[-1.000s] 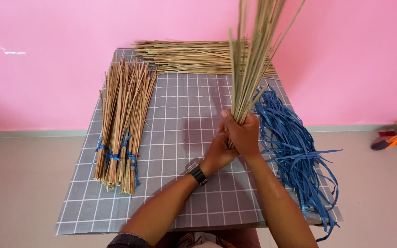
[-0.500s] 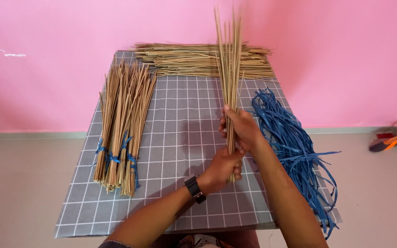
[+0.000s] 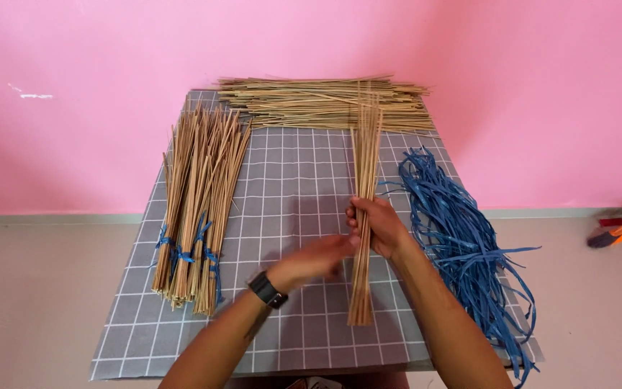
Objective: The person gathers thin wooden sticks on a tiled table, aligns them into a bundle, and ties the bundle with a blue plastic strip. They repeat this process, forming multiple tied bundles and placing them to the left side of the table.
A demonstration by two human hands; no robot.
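Observation:
My right hand (image 3: 377, 225) grips a thin bundle of straw-coloured sticks (image 3: 363, 166) near its middle, held lengthwise over the grey checked table cloth (image 3: 289, 173). My left hand (image 3: 316, 261), blurred and wearing a black wristwatch (image 3: 266, 289), is just left of the bundle with fingers reaching toward it. A heap of loose blue strips (image 3: 462, 238) lies to the right of my right hand.
Several stick bundles tied with blue strips (image 3: 197, 209) lie at the left of the cloth. A large pile of loose sticks (image 3: 325, 104) lies across the far edge by the pink wall. On the floor at the far right is an orange-handled tool (image 3: 617, 232).
The bundle has come down from upright to lying low over the cloth. My left hand has slid off its lower end and moved leftward.

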